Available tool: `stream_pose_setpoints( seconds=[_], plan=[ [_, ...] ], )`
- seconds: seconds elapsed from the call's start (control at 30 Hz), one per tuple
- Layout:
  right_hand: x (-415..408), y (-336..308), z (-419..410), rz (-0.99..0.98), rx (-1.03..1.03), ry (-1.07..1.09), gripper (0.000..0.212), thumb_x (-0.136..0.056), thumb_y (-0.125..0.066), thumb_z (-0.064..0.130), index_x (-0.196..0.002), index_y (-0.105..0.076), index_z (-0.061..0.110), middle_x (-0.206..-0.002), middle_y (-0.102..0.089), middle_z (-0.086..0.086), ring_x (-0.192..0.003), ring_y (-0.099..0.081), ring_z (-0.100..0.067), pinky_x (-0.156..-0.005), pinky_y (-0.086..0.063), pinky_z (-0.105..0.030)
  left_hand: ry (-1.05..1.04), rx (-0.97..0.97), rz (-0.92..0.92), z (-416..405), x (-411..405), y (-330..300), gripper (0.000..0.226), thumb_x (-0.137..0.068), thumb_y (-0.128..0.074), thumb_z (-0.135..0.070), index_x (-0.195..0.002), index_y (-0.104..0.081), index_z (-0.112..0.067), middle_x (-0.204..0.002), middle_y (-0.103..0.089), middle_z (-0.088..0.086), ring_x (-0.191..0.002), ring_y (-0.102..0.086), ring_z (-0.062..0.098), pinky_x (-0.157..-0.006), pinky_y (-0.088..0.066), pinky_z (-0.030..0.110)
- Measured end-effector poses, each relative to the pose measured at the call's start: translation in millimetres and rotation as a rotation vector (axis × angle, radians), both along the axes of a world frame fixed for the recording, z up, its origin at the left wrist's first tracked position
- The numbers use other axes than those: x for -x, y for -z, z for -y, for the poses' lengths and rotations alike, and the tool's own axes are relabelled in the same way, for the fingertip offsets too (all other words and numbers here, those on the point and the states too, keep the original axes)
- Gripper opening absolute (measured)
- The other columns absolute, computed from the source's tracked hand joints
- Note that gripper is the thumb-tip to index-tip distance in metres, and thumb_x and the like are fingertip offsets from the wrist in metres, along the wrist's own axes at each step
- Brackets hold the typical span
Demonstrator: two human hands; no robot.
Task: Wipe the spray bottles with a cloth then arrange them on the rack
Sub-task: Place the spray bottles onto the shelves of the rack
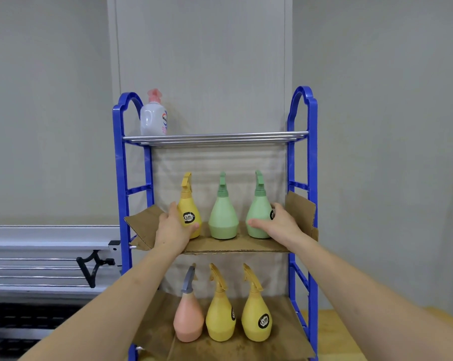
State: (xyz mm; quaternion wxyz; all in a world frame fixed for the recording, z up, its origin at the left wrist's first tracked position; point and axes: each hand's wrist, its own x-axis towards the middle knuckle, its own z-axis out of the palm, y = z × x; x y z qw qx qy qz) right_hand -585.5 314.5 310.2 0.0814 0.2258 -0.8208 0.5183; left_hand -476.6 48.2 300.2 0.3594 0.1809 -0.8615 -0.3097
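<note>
A blue rack [121, 178] with cardboard-lined shelves stands before me. On its middle shelf my left hand [172, 227] grips a yellow spray bottle [189, 209] at the left. My right hand [278, 222] grips a green spray bottle [259, 212] at the right. Another green spray bottle [223, 212] stands untouched between them. The lower shelf carries a pink spray bottle [188, 317] with a grey nozzle and two yellow spray bottles [220, 316] [256, 317]. No cloth is in view.
A white pump bottle [154, 118] with a pink top stands at the left of the top shelf's metal bars [220, 138]. Grey wall panels rise behind. Metal rails [38, 256] lie to the left, and a wooden surface [329, 332] shows at lower right.
</note>
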Motion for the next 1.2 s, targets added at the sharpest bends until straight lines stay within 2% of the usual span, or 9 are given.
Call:
stream_pose_setpoints(
  seconds=[0.13, 0.23, 0.33, 0.5, 0.63, 0.77, 0.87, 1.07, 1.2],
  plan=[
    [-16, -1, -4, -0.154, -0.005, 0.117, 0.089, -0.084, -0.077, 0.050, -0.155, -0.033, 0.020, -0.152, -0.042, -0.005, -0.133, -0.048, -0.021, -0.107, -0.044, -0.035, 0.008, 0.044, -0.111, -18, -22, 2, 0.057, -0.103, -0.057, -0.025, -0.154, -0.033, -0.014, -0.141, -0.044, 0.021, -0.117, -0.055, 0.035, -0.090, -0.042, 0.034],
    [-39, 6, -10, -0.359, 0.001, 0.150, 0.060, -0.093, -0.069, 0.036, -0.146, -0.045, 0.021, -0.143, -0.045, 0.000, -0.118, -0.046, -0.008, -0.100, -0.039, -0.024, 0.009, 0.134, -0.265, -33, -44, 9, 0.044, -0.102, -0.056, -0.017, -0.145, -0.046, -0.015, -0.135, -0.047, 0.014, -0.114, -0.056, 0.028, -0.091, -0.040, 0.029],
    [-65, 30, -14, -0.547, 0.004, 0.146, 0.038, -0.096, -0.065, 0.025, -0.133, -0.054, 0.020, -0.130, -0.048, 0.007, -0.119, -0.047, -0.006, -0.104, -0.045, -0.027, 0.041, 0.193, -0.377, -51, -65, 27, 0.036, -0.099, -0.057, -0.010, -0.134, -0.053, -0.018, -0.125, -0.047, 0.004, -0.105, -0.052, 0.015, -0.086, -0.041, 0.026],
    [-106, 86, -23, -0.780, 0.001, 0.144, 0.025, -0.093, -0.064, 0.011, -0.118, -0.062, 0.013, -0.119, -0.052, 0.003, -0.114, -0.051, -0.012, -0.100, -0.036, -0.012, 0.118, 0.168, -0.312, -81, -91, 83, 0.027, -0.102, -0.053, -0.018, -0.128, -0.052, -0.027, -0.119, -0.042, -0.012, -0.096, -0.052, 0.002, -0.077, -0.051, 0.026],
    [-116, 133, -28, -0.690, -0.074, 0.096, 0.023, -0.095, -0.061, 0.017, -0.119, -0.061, 0.019, -0.120, -0.051, 0.008, -0.114, -0.051, -0.007, -0.095, -0.040, -0.010, 0.131, 0.159, -0.128, -88, -90, 134, 0.025, -0.102, -0.052, -0.019, -0.126, -0.052, -0.028, -0.121, -0.047, -0.012, -0.091, -0.050, -0.006, -0.077, -0.046, 0.020],
    [-105, 172, -25, -0.561, -0.160, 0.086, 0.025, -0.097, -0.062, 0.020, -0.121, -0.060, 0.022, -0.121, -0.049, 0.012, -0.114, -0.050, -0.006, -0.095, -0.048, -0.022, 0.101, 0.112, -0.016, -84, -77, 171, 0.021, -0.099, -0.057, -0.019, -0.119, -0.054, -0.027, -0.116, -0.049, -0.009, -0.100, -0.059, 0.010, -0.085, -0.056, 0.035],
    [-92, 192, -23, -0.467, -0.244, 0.117, 0.028, -0.099, -0.061, 0.025, -0.127, -0.058, 0.026, -0.125, -0.047, 0.014, -0.117, -0.049, -0.003, -0.091, -0.047, -0.017, 0.085, 0.141, 0.058, -78, -62, 185, 0.023, -0.097, -0.061, -0.024, -0.120, -0.056, -0.023, -0.113, -0.046, -0.010, -0.110, -0.060, 0.018, -0.096, -0.054, 0.041],
    [-58, 222, -14, -0.266, -0.304, 0.132, 0.045, -0.094, -0.066, 0.038, -0.135, -0.049, 0.032, -0.133, -0.051, 0.014, -0.127, -0.049, -0.009, -0.099, -0.049, -0.025, 0.048, 0.101, 0.203, -84, -35, 195, 0.050, -0.098, -0.066, -0.033, -0.140, -0.045, -0.015, -0.139, -0.045, 0.008, -0.119, -0.057, 0.027, -0.097, -0.049, 0.038],
    [-36, 234, -3, -0.121, -0.355, 0.066, 0.079, -0.087, -0.074, 0.047, -0.151, -0.031, 0.032, -0.150, -0.046, 0.009, -0.136, -0.048, -0.015, -0.107, -0.049, -0.036, 0.084, 0.032, 0.281, -87, -12, 210, 0.076, -0.095, -0.069, -0.038, -0.154, -0.027, -0.014, -0.140, -0.041, 0.015, -0.121, -0.055, 0.033, -0.099, -0.048, 0.040]
  ],
)
